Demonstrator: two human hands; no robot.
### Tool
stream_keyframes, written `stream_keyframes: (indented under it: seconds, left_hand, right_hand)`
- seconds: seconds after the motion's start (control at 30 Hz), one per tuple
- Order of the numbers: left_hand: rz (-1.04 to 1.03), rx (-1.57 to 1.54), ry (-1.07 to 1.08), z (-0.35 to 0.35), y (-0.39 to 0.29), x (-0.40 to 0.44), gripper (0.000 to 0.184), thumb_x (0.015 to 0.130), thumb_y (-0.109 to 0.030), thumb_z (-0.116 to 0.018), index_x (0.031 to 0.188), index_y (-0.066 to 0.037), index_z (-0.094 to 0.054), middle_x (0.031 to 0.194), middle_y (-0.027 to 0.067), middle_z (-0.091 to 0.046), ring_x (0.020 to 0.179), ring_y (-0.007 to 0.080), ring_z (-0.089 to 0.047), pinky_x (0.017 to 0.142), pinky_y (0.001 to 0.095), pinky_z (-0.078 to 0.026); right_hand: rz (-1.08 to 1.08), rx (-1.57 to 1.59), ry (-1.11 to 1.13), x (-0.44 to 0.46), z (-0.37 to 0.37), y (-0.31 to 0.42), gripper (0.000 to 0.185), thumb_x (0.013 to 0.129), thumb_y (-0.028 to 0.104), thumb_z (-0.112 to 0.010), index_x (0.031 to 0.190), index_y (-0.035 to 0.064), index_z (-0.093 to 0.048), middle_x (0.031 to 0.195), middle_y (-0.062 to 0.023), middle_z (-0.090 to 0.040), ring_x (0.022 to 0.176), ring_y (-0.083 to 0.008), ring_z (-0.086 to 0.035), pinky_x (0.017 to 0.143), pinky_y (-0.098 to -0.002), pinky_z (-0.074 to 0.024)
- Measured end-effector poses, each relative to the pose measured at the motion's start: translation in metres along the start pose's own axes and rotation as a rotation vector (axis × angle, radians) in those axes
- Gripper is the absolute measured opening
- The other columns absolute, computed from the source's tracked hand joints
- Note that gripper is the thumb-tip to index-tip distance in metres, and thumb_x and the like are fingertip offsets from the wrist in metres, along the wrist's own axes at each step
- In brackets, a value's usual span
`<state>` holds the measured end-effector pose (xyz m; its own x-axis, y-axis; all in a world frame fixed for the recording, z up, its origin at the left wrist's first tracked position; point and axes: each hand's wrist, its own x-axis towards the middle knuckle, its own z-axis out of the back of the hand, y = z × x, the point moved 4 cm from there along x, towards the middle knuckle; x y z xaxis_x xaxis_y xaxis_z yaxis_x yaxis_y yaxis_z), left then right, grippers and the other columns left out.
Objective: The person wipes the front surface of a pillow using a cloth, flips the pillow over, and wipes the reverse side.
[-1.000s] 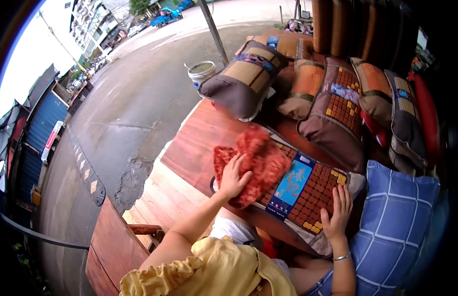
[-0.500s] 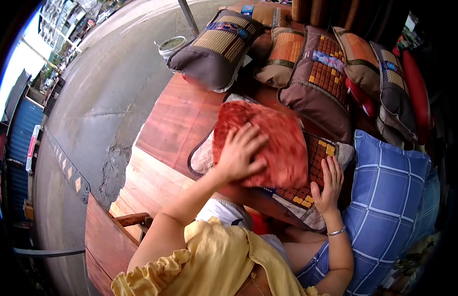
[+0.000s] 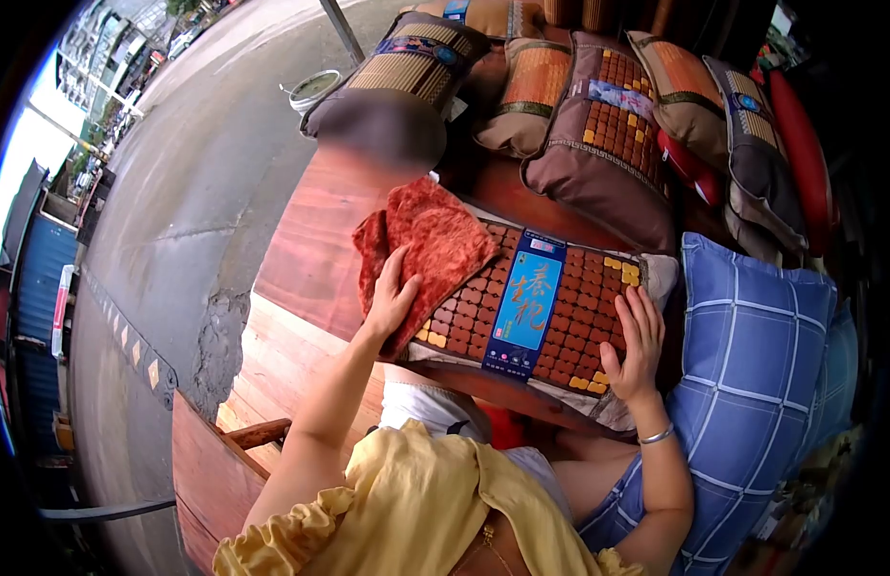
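A pillow with a tile-like brown surface (image 3: 576, 312), some yellow tiles and a blue label (image 3: 523, 305) lies on the wooden bench in front of me. Over its left end spreads a crumpled red plush cloth (image 3: 440, 235), hiding that part. My left hand (image 3: 392, 296) presses on the cloth's near side and grips it, fingers slightly bent. On the pillow's right end, my right hand (image 3: 637, 343) rests with its fingers stretched out and holds nothing.
Several pillows stand behind, among them a brown tiled one (image 3: 598, 182) and a grey one with slats (image 3: 397, 96). A blue checked pillow (image 3: 752, 384) leans at my right. The wooden bench (image 3: 315, 230) ends at the left, above the pavement; a bucket (image 3: 313, 88) stands beyond.
My left hand has drawn the red cloth to the left across the pillow. The blue label and middle tiles now show. My right hand stays at the pillow's right end.
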<state>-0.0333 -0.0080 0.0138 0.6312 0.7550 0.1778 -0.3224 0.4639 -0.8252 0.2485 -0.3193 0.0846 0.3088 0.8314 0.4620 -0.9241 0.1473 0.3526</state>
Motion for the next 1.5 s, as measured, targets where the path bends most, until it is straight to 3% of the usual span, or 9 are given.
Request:
stream_keyframes:
  seconds: [0.37, 0.5, 0.67, 0.9, 1.07, 1.13, 1.2, 1.33, 1.5]
  left_hand:
    - [-0.436, 0.491, 0.211, -0.024, -0.109, -0.048, 0.062, 0.08, -0.041, -0.064, 0.136, -0.016, -0.058, 0.151, 0.0173, -0.042, 0.14, 0.036, -0.037, 0.108, 0.0486, -0.026]
    - [-0.331, 0.499, 0.261, -0.02, -0.101, -0.004, 0.067, 0.083, -0.042, -0.061, 0.144, -0.016, -0.049, 0.156, 0.0158, -0.034, 0.146, 0.0348, -0.027, 0.113, 0.0508, -0.019]
    - [-0.098, 0.202, 0.082, -0.006, -0.022, 0.04, 0.052, 0.093, -0.035, -0.059, 0.138, -0.01, -0.053, 0.151, 0.0174, -0.041, 0.143, 0.035, -0.034, 0.114, 0.0477, -0.027]
    - [-0.043, 0.006, -0.186, 0.026, -0.053, 0.022, 0.009, 0.099, -0.008, -0.056, 0.1, 0.0, -0.055, 0.099, 0.0138, -0.063, 0.088, 0.0207, -0.058, 0.079, 0.031, -0.047]
    - [0.157, -0.982, -0.29, 0.076, -0.077, 0.009, 0.03, 0.102, -0.014, -0.052, 0.129, 0.001, -0.054, 0.117, 0.0161, -0.064, 0.107, 0.0241, -0.065, 0.093, 0.0358, -0.055]
    - [-0.112, -1.038, -0.119, 0.084, -0.127, 0.013, 0.033, 0.104, -0.014, -0.048, 0.134, 0.0, -0.048, 0.119, 0.0162, -0.064, 0.104, 0.0263, -0.067, 0.091, 0.0389, -0.057]
    - [-0.043, -0.862, -0.35, 0.084, -0.103, 0.019, 0.029, 0.103, -0.01, -0.047, 0.13, 0.001, -0.051, 0.115, 0.0152, -0.066, 0.104, 0.0257, -0.067, 0.091, 0.0381, -0.057]
    - [-0.192, 0.484, -0.266, 0.031, -0.121, 0.034, 0.031, 0.091, 0.004, -0.054, 0.121, -0.003, -0.06, 0.113, 0.0178, -0.066, 0.104, 0.0298, -0.064, 0.097, 0.0391, -0.049]
    - [-0.25, 0.21, -0.301, 0.001, -0.072, 0.023, 0.046, 0.087, 0.001, -0.059, 0.133, -0.005, -0.057, 0.135, 0.0225, -0.053, 0.125, 0.0388, -0.05, 0.106, 0.044, -0.04]
  right_hand:
    - [0.015, 0.024, 0.036, 0.001, 0.0, -0.004, 0.06, 0.095, 0.041, -0.047, 0.142, 0.0047, -0.05, 0.15, -0.0163, -0.045, 0.142, -0.0355, -0.036, 0.116, -0.0523, -0.0232]
    - [0.008, 0.027, 0.028, 0.001, 0.0, -0.002, 0.059, 0.095, 0.041, -0.047, 0.142, 0.0046, -0.05, 0.15, -0.0164, -0.045, 0.142, -0.0356, -0.036, 0.116, -0.0522, -0.023]
    - [0.003, 0.014, 0.023, 0.001, 0.0, -0.001, 0.058, 0.095, 0.041, -0.047, 0.141, 0.0051, -0.051, 0.15, -0.0156, -0.045, 0.143, -0.0346, -0.036, 0.117, -0.052, -0.0227]
    - [0.006, 0.021, 0.009, 0.0, 0.0, -0.002, 0.059, 0.096, 0.042, -0.046, 0.142, 0.0055, -0.051, 0.149, -0.015, -0.046, 0.142, -0.0343, -0.036, 0.117, -0.052, -0.0226]
    - [0.001, 0.033, 0.001, -0.001, -0.001, -0.004, 0.059, 0.095, 0.043, -0.048, 0.141, 0.0059, -0.052, 0.149, -0.0146, -0.046, 0.142, -0.0344, -0.036, 0.116, -0.0516, -0.0228]
    - [0.002, 0.035, 0.001, 0.0, -0.001, -0.003, 0.059, 0.095, 0.042, -0.049, 0.141, 0.006, -0.052, 0.149, -0.0147, -0.046, 0.142, -0.0344, -0.036, 0.116, -0.0515, -0.023]
    - [-0.001, 0.034, 0.001, 0.0, 0.001, -0.002, 0.058, 0.094, 0.042, -0.049, 0.141, 0.0061, -0.052, 0.149, -0.0148, -0.046, 0.142, -0.0344, -0.037, 0.116, -0.0514, -0.0232]
    - [0.002, 0.033, 0.004, 0.001, 0.001, -0.002, 0.058, 0.093, 0.041, -0.05, 0.14, 0.006, -0.052, 0.148, -0.0152, -0.047, 0.142, -0.0346, -0.037, 0.115, -0.0515, -0.0234]
    - [0.002, 0.023, 0.008, 0.0, 0.0, -0.002, 0.058, 0.093, 0.041, -0.05, 0.14, 0.0062, -0.052, 0.148, -0.0152, -0.047, 0.141, -0.0347, -0.037, 0.115, -0.0516, -0.0238]
